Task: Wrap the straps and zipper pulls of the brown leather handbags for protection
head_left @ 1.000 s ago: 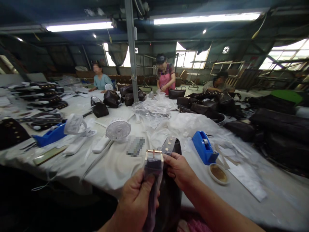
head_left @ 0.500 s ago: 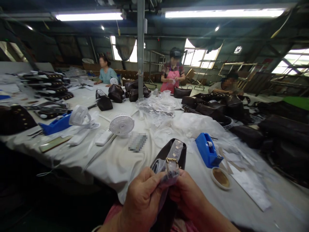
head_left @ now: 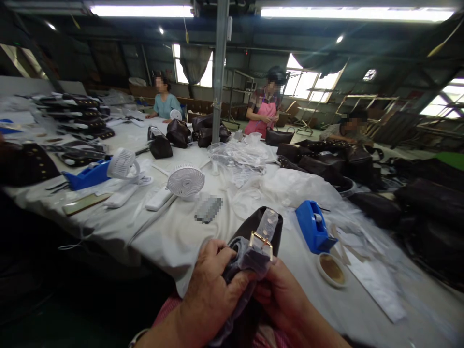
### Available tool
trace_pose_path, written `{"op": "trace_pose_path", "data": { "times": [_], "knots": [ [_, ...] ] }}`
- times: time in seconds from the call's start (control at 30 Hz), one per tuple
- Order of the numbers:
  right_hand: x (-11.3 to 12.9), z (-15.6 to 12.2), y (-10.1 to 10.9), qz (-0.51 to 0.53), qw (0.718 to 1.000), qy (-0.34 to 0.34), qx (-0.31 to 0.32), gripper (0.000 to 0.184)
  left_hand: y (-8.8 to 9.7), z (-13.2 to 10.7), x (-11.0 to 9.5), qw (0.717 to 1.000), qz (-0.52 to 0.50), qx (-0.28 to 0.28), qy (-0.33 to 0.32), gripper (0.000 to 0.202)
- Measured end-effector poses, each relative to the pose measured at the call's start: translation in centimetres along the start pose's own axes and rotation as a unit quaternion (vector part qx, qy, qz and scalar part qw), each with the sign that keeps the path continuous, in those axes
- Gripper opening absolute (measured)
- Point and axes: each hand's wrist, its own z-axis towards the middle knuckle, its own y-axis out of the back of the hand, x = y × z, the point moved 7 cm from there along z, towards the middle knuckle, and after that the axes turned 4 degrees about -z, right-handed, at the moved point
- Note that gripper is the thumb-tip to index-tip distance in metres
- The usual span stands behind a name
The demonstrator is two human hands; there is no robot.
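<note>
Gold shows at the buckle [head_left: 262, 239]; the left hand [head_left: 210, 285] is clamped on the wrapped strap [head_left: 255, 262] just below it, thumb on top; the right hand [head_left: 284, 290] grips the strap by the buckle's lower right corner, some fingers hidden; the dark bag [head_left: 246, 224] lies under strap and hands, its top end seen against the white-covered table [head_left: 159, 246]; right of it stands a blue dispenser [head_left: 312, 228], a dish [head_left: 331, 269] just beside that, then paper [head_left: 380, 290]; left of it lies a pixelated slab [head_left: 209, 209], near a white fan [head_left: 185, 180]; farther left, a second fan [head_left: 122, 163] stands by another dispenser [head_left: 87, 175]; beyond, crumpled plastic [head_left: 239, 157] lies between dark pouches [head_left: 177, 134] on the left and a larger heap [head_left: 326, 162] on the right; across the table are a person in blue [head_left: 167, 105], a person in pink [head_left: 266, 113] and a person bent low [head_left: 342, 131].
</note>
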Motion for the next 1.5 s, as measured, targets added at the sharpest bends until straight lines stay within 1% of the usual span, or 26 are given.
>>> {"op": "trace_pose_path", "data": {
  "times": [0.17, 0.3, 0.37, 0.43, 0.5, 0.57, 0.7, 0.77, 0.87, 0.9, 0.97, 1.03, 1.07, 1.1, 1.17, 1.2, 1.23, 1.27, 1.3, 1.37, 1.4, 1.43, 1.47, 1.5],
  "knots": [
    [-0.2, -0.1, 0.0, -0.007, 1.0, 0.006, -0.005, 0.031, 0.0, 0.0, 0.2, 0.998, -0.035, 0.049, 0.024, 0.03],
    [-0.2, -0.1, 0.3, -0.019, 1.0, 0.002, -0.018, 0.03, -0.1, 0.1, 0.3, 0.994, 0.032, 0.094, 0.046, 0.041],
    [-0.2, -0.1, 0.4, -0.023, 0.999, 0.003, -0.025, 0.031, -0.1, 0.1, 0.3, 0.99, 0.058, 0.113, 0.056, 0.044],
    [-0.1, -0.2, 0.4, -0.024, 0.999, 0.006, -0.029, 0.032, -0.1, 0.2, 0.1, 0.989, 0.026, 0.131, 0.058, 0.042],
    [0.1, -0.2, 0.3, -0.021, 0.999, 0.009, -0.032, 0.034, -0.3, 0.2, -0.1, 0.984, -0.052, 0.154, 0.067, 0.04],
    [0.4, -0.3, 0.2, -0.019, 0.999, 0.013, -0.037, 0.036, -0.7, 0.3, -0.2, 0.971, -0.134, 0.176, 0.088, 0.039],
    [1.0, -0.5, -0.3, -0.02, 0.999, 0.019, -0.034, 0.04, -1.7, 0.3, 0.0, 0.937, -0.252, 0.194, 0.142, 0.041],
    [1.0, -0.6, -0.4, -0.029, 0.999, 0.015, -0.035, 0.04, -2.6, 0.1, 0.4, 0.906, -0.31, 0.216, 0.192, 0.046],
    [0.9, -0.8, -0.1, -0.059, 0.997, 0.009, -0.048, 0.041, -3.9, -0.6, 0.9, 0.847, -0.384, 0.256, 0.263, 0.056],
    [0.9, -0.8, 0.0, -0.075, 0.996, 0.009, -0.048, 0.042, -4.2, -0.8, 0.9, 0.835, -0.398, 0.263, 0.273, 0.057],
    [1.0, -0.7, 0.3, -0.122, 0.991, 0.015, -0.051, 0.046, -4.4, -0.9, 1.0, 0.827, -0.409, 0.267, 0.278, 0.058],
    [1.6, -0.8, 0.8, -0.196, 0.978, 0.029, -0.058, 0.049, -4.5, -0.9, 1.1, 0.828, -0.411, 0.264, 0.277, 0.058],
    [2.2, -0.9, 1.1, -0.245, 0.966, 0.044, -0.063, 0.049, -4.5, -0.9, 1.1, 0.829, -0.41, 0.262, 0.275, 0.058],
    [3.1, -1.1, 1.3, -0.3, 0.949, 0.067, -0.072, 0.049, -4.5, -0.8, 1.2, 0.832, -0.407, 0.26, 0.274, 0.057],
    [5.2, -1.8, 1.4, -0.395, 0.904, 0.132, -0.095, 0.048, -4.4, -0.8, 1.2, 0.84, -0.394, 0.254, 0.272, 0.055],
    [6.2, -2.3, 1.4, -0.419, 0.887, 0.164, -0.106, 0.045, -4.3, -0.7, 1.2, 0.847, -0.385, 0.249, 0.271, 0.053],
    [6.9, -2.8, 1.4, -0.425, 0.879, 0.187, -0.11, 0.042, -4.2, -0.6, 1.2, 0.856, -0.373, 0.241, 0.266, 0.051],
    [7.3, -3.2, 1.3, -0.414, 0.883, 0.197, -0.103, 0.037, -4.0, -0.5, 1.1, 0.868, -0.359, 0.231, 0.255, 0.049],
    [7.4, -3.4, 1.1, -0.387, 0.897, 0.195, -0.084, 0.034, -3.8, -0.3, 0.9, 0.881, -0.344, 0.219, 0.239, 0.048],
    [6.8, -3.5, 0.6, -0.318, 0.933, 0.165, -0.04, 0.036, -3.4, -0.1, 0.5, 0.903, -0.318, 0.199, 0.209, 0.046],
    [6.4, -3.3, 0.4, -0.29, 0.945, 0.149, -0.03, 0.039, -3.3, 0.0, 0.3, 0.91, -0.31, 0.194, 0.199, 0.046],
    [6.0, -3.2, 0.3, -0.273, 0.951, 0.138, -0.035, 0.041, -3.3, -0.1, 0.2, 0.913, -0.305, 0.189, 0.193, 0.046],
    [5.8, -2.9, 0.5, -0.269, 0.952, 0.135, -0.057, 0.042, -3.3, -0.1, 0.2, 0.915, -0.304, 0.186, 0.19, 0.046],
    [5.8, -2.8, 0.7, -0.28, 0.946, 0.139, -0.089, 0.041, -3.4, -0.2, 0.1, 0.915, -0.306, 0.183, 0.189, 0.046]
  ]
}}
